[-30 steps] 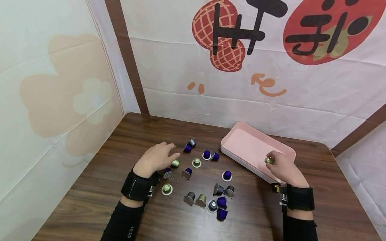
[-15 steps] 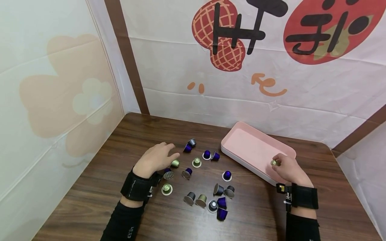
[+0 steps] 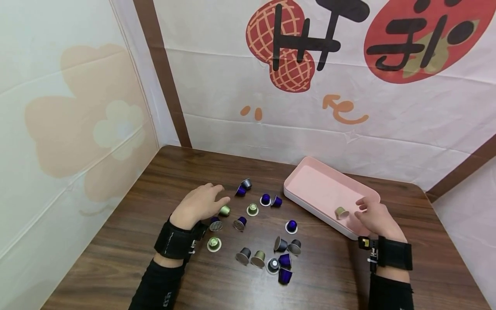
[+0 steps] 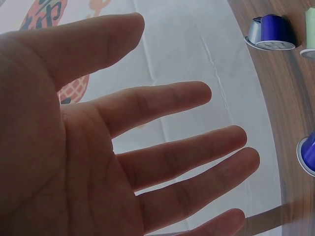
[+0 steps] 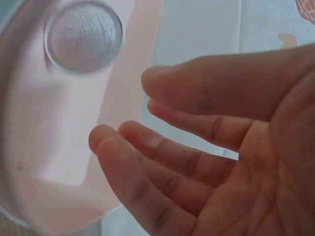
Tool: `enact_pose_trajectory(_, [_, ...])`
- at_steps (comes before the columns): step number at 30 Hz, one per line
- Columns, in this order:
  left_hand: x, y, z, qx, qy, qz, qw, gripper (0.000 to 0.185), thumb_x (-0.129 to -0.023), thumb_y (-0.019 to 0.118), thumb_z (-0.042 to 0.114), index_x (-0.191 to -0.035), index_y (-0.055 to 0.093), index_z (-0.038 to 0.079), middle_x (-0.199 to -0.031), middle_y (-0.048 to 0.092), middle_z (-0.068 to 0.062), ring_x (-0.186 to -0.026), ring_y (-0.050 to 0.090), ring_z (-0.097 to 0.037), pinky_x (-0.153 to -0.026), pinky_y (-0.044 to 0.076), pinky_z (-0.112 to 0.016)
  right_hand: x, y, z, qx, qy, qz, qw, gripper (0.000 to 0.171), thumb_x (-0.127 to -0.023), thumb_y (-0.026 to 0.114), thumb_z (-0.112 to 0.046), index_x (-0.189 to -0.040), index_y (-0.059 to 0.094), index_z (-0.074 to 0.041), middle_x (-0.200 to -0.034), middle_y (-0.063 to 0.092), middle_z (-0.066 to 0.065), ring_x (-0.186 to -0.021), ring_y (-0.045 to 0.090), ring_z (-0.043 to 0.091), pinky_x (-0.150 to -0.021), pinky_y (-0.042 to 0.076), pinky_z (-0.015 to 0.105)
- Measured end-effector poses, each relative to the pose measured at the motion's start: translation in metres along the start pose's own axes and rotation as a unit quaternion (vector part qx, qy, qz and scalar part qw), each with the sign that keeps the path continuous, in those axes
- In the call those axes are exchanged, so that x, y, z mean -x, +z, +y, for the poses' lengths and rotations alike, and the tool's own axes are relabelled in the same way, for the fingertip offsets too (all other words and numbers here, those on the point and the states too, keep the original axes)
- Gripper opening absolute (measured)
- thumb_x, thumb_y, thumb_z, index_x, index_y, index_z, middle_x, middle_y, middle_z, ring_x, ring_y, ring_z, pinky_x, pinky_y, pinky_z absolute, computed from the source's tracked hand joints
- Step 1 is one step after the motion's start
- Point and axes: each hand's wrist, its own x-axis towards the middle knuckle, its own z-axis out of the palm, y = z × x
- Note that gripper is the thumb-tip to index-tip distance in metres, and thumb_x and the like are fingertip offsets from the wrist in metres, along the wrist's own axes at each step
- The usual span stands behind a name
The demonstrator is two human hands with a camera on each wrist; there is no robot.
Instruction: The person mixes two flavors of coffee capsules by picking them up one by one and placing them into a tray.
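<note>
A light green coffee capsule (image 3: 341,213) lies on its side in the pink tray (image 3: 310,183); its silver lid (image 5: 84,37) faces the camera in the right wrist view. My right hand (image 3: 376,218) is over the tray's right end, apart from that capsule, with loosely bent fingers and nothing between them. My left hand (image 3: 198,205) hovers at the left of the table, its fingers (image 4: 172,152) spread and relaxed, holding nothing. Beside its thumb sits a green capsule (image 3: 224,211), partly hidden. A dark blue capsule (image 3: 215,223) is close to the left wrist.
Several capsules lie scattered on the wooden table (image 3: 162,168), among them a green one (image 3: 214,244), a grey one (image 3: 243,255), an olive one (image 3: 258,258) and a purple one (image 3: 285,276). A printed white cloth (image 3: 217,86) stands behind the table.
My right hand has let go of the light green capsule, which now lies in the tray, and has shifted slightly right with its fingers loosened. The left hand has hardly moved.
</note>
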Motion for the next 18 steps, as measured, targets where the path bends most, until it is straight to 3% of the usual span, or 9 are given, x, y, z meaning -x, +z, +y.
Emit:
enact_pose_trajectory(7, [0.002, -0.001, 0.001, 0.004, -0.002, -0.003, 1.0, 0.052, -0.099, 0.048, 0.035, -0.137, 0.047, 0.0, -0.137, 0.043, -0.027, -0.126, 0.041, -0.04, -0.099, 0.035, -0.053, 0.001, 0.0, -0.016, -0.003, -0.065, 0.06, 0.996, 0.026, -0.088, 0.058, -0.001, -0.111, 0.057, 0.013, -0.101, 0.06, 0.029, -0.088, 0.062, 0.04, -0.074, 0.051, 0.051])
enact_pose_trajectory(13, [0.002, -0.002, 0.0, 0.006, -0.004, -0.004, 1.0, 0.052, -0.099, 0.048, 0.035, -0.137, 0.047, 0.0, -0.137, 0.043, -0.028, -0.126, 0.041, -0.04, -0.099, 0.035, -0.053, 0.001, 0.007, -0.052, 0.011, -0.122, 0.066, 0.99, 0.021, -0.087, 0.061, -0.001, -0.106, 0.061, 0.007, -0.092, 0.064, 0.02, -0.078, 0.064, 0.03, -0.068, 0.052, 0.044])
enact_pose_trajectory(18, [0.0, -0.002, -0.001, 0.006, 0.0, -0.001, 1.0, 0.052, -0.099, 0.049, 0.035, -0.137, 0.047, 0.0, -0.136, 0.044, -0.027, -0.125, 0.043, -0.04, -0.099, 0.036, -0.053, 0.0, 0.027, -0.085, 0.02, -0.213, 0.06, 0.975, 0.019, -0.082, 0.064, 0.005, -0.099, 0.067, -0.002, -0.088, 0.065, 0.006, -0.075, 0.062, 0.018, -0.067, 0.051, 0.036])
